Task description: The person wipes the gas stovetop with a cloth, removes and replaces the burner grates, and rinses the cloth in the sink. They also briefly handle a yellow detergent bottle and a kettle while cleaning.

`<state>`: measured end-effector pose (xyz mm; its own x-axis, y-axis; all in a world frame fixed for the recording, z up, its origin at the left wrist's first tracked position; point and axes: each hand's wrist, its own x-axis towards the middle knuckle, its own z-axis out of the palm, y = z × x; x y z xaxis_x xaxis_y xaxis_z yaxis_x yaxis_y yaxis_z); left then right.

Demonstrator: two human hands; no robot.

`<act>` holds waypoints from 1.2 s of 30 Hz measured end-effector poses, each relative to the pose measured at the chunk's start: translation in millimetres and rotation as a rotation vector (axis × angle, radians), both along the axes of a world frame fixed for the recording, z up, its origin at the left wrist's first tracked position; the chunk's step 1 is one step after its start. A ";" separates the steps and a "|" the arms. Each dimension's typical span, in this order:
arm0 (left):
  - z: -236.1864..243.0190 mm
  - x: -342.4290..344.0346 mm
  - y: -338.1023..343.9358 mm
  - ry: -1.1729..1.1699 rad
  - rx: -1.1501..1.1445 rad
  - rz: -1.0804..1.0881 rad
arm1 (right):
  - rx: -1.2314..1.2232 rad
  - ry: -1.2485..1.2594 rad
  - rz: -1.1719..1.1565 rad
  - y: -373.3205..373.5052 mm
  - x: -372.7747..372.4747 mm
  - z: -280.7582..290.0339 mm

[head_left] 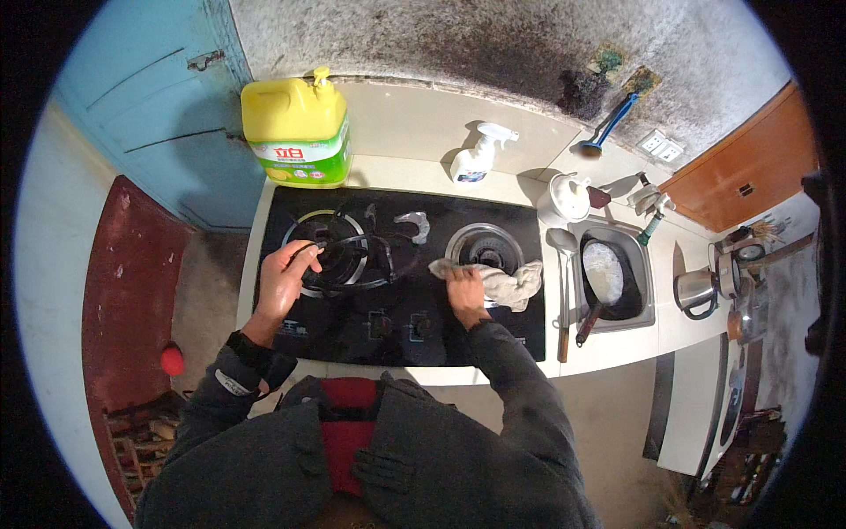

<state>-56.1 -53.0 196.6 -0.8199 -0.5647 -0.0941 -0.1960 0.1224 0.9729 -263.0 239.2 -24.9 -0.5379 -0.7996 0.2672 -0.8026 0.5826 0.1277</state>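
A black gas stove (423, 322) with two burners lies before me. My left hand (284, 275) is closed at the fingertips on a black pan support (385, 256), which is tilted over the left burner (308, 227). My right hand (465, 295) presses a crumpled beige cloth (515, 286) onto the near edge of the right burner (483, 249); its fingers are bent over the cloth. Between the burners, toward the back, sits a small silvery curved piece (412, 227) whose kind I cannot make out.
Behind the stove stand a yellow and green detergent jug (295, 132) and a white spray bottle (476, 157). To the right are a lidded white pot (564, 198), a long-handled ladle (564, 291), and a sink (648, 300) holding a soapy, handled pan (603, 273). A kettle (696, 289) stands farther right.
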 end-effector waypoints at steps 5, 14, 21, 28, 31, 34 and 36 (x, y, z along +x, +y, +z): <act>-7.5 2.8 -2.2 -0.021 0.021 -0.011 | -0.137 -0.246 -0.222 66.5 32.7 -7.9; -26.6 -18.6 4.8 -0.031 0.041 -0.144 | -0.542 -0.399 -0.409 122.7 33.2 35.9; -38.8 -61.0 38.0 0.030 0.023 -0.206 | -0.462 -0.396 -0.169 46.7 46.9 -2.9; -74.9 -112.0 67.8 0.176 -0.176 -0.356 | -0.197 -0.294 -0.329 112.0 36.1 -9.0; -84.9 -131.7 79.6 0.182 -0.262 -0.391 | -0.152 -0.218 -0.304 136.0 20.2 -16.5; -94.7 -154.1 98.7 0.230 -0.257 -0.405 | -0.172 -0.240 -0.412 151.4 -4.1 -20.4; -101.0 -165.2 110.6 0.224 -0.270 -0.409 | -0.251 -0.276 -0.450 155.6 -25.8 -18.1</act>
<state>-221.3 57.6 95.6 -0.9612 -0.1752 0.2128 0.1288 0.3972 0.9087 -288.8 394.8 -43.0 -0.8865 -0.4068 0.2205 -0.4533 0.8594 -0.2365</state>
